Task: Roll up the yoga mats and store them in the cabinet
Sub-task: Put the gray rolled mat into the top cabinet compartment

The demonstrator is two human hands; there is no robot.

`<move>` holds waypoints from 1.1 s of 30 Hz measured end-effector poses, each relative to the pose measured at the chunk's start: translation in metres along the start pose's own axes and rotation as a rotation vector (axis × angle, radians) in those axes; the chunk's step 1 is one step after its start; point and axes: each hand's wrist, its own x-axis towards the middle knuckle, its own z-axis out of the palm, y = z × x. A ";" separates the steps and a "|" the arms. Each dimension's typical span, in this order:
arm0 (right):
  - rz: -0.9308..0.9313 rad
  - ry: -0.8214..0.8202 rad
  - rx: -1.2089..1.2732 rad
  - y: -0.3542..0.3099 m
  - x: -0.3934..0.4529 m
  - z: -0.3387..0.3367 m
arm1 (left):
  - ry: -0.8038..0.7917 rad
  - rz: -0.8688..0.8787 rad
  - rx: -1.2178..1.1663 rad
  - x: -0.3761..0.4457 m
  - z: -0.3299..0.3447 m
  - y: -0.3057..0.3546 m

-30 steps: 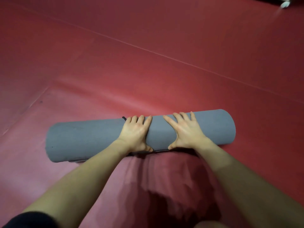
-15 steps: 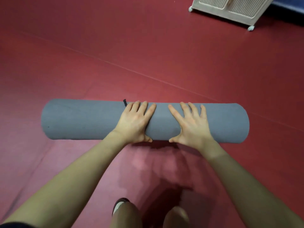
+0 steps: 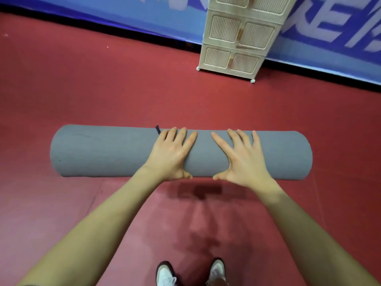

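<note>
grey: one rolled yoga mat [image 3: 115,151] under my left hand [image 3: 171,155] and right hand [image 3: 243,159], fingers flat and spread; one cream cabinet [image 3: 237,36] beyond.

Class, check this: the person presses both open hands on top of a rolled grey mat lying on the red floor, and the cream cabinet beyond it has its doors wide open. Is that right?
Only the doors are wrong. In the head view the cream cabinet has its doors closed. Both hands, left hand and right hand, lie flat on the rolled grey mat on the red floor.

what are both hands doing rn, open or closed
Left hand: open, fingers straight, pressing on the rolled grey mat.
Right hand: open, fingers spread, pressing on the same mat.
</note>
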 end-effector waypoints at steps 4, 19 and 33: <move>0.067 0.045 -0.025 0.014 0.006 -0.040 | 0.053 0.085 0.037 0.026 -0.043 -0.004; 0.173 0.149 -0.080 0.167 0.166 -0.062 | 0.115 0.189 0.161 0.269 -0.092 -0.038; 0.132 0.333 -0.117 0.320 0.394 -0.080 | 0.276 0.187 0.229 0.521 -0.134 -0.125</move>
